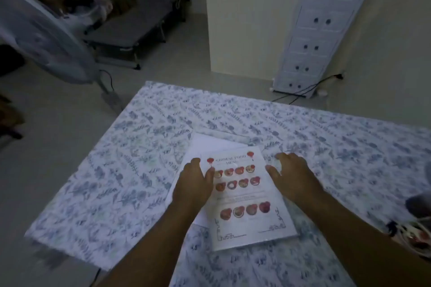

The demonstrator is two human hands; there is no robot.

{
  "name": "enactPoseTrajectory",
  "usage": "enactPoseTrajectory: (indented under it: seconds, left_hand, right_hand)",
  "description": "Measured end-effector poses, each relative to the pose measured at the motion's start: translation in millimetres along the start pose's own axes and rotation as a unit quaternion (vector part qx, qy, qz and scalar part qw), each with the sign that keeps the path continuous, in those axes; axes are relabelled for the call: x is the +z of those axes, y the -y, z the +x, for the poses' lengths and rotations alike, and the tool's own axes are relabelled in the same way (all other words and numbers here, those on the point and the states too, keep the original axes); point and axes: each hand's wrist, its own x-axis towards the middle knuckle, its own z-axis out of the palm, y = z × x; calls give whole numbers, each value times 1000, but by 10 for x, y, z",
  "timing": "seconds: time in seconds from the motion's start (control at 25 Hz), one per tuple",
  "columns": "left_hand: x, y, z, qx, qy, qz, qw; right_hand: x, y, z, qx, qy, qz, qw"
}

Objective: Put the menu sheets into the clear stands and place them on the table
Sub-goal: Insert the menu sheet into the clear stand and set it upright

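A menu sheet [242, 196] with red food pictures lies flat on the table, apparently inside a clear stand whose edge shows along its bottom. Under it, toward the upper left, lie plain white sheets [205, 144]. My left hand [193, 182] rests palm down on the menu's left edge, thumb on the print. My right hand [291, 175] lies at the menu's right edge, fingers spread on the tablecloth, thumb touching the sheet. Neither hand clearly grips anything.
The table [144, 142] wears a blue floral cloth; its left edge drops to the floor. A standing fan [44, 37] is at the left, a folding cot [140, 23] behind, a white drawer unit [319, 30] at the back right. Some small items [417, 235] sit at the right edge.
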Motion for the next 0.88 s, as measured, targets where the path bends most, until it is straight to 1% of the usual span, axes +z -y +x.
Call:
enactPoseTrajectory:
  seconds: [0.08, 0.16, 0.24, 0.28, 0.4, 0.48, 0.56, 0.68, 0.8, 0.88]
  left_hand:
    - [141, 166, 165, -64, 27, -47, 997]
    - [230, 331, 256, -99, 78, -64, 990]
    - [314, 457, 359, -106, 107, -82, 985]
    - [339, 497, 395, -103, 110, -89, 985]
    - [333, 499, 406, -105, 120, -117, 980]
    - [322, 409, 303, -87, 121, -133, 980]
    - [343, 247, 167, -66, 129, -169, 975]
    - [409, -164, -54, -8, 124, -207, 970]
    - [476, -624, -219, 63, 103, -229, 966]
    - [533, -789, -244, 94, 90, -255, 958]
  right_hand:
    - [243, -65, 145, 81, 33, 13, 996]
    - [434, -112, 184, 136, 68, 30, 988]
    - [582, -127, 223, 169, 79, 76, 979]
    - [615, -138, 236, 180, 75, 90, 977]
    - [574, -174, 227, 203, 59, 129, 969]
    - [461, -225, 95, 213, 50, 150, 964]
    - [305, -379, -105, 221, 16, 165, 961]
    - [-41, -702, -459, 217, -72, 190, 955]
    - [-358, -984, -755, 198, -185, 241, 932]
    - [-430, -1100, -823, 181, -238, 276, 914]
